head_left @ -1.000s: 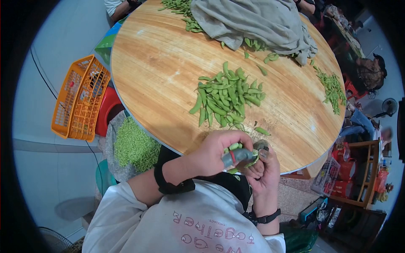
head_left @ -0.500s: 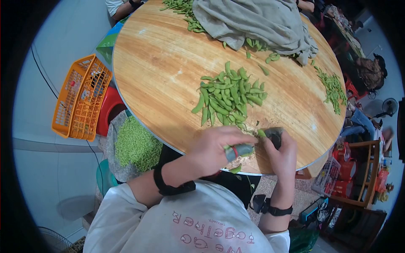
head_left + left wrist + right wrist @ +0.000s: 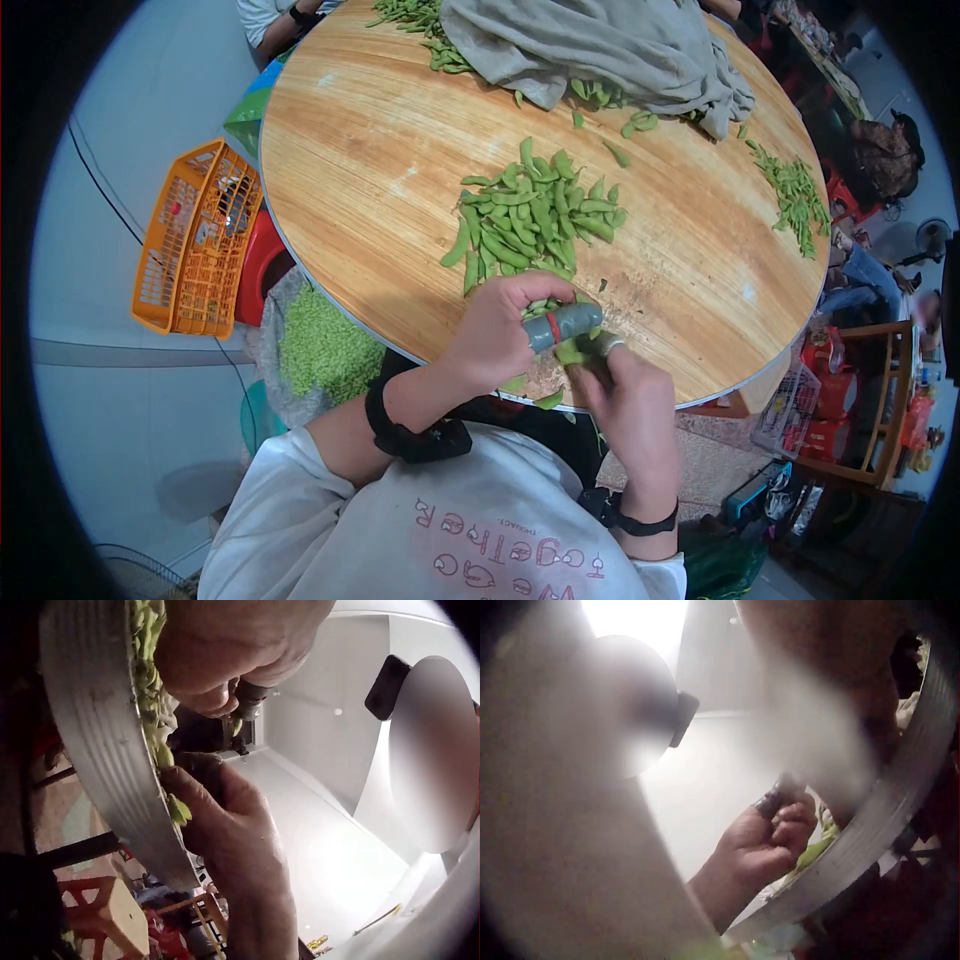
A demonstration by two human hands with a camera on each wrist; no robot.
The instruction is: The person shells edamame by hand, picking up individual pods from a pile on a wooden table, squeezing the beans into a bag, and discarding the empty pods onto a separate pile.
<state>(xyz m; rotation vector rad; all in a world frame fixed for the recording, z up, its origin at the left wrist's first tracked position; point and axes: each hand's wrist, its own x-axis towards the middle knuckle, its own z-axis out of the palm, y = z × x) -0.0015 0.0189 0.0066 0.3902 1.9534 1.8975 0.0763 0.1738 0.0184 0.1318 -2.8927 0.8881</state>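
Note:
Green beans lie in the curled fingers of my left hand (image 3: pixel 490 340), whose thumb wears a grey cover (image 3: pixel 563 325) with a red band. My right hand (image 3: pixel 635 405) pinches a green pod (image 3: pixel 571 353) just below that thumb, at the table's near edge. Beyond the hands is a pile of green pods (image 3: pixel 535 215). In the left wrist view, my left hand (image 3: pixel 232 649) is above my right hand (image 3: pixel 240 832). The right wrist view shows my left hand (image 3: pixel 757 851) curled; my right hand there is blurred.
On the round wooden table (image 3: pixel 360 160), a grey cloth (image 3: pixel 600 50) covers more pods at the far side. Another pile (image 3: pixel 795 200) sits at the right edge. Left of the table are a bag of shelled beans (image 3: pixel 325 345), an orange crate (image 3: pixel 190 240) and a red stool (image 3: pixel 258 265).
The hands were together, then my right hand moved away to the right. It has come back beside my left hand, with a pod at its fingertips.

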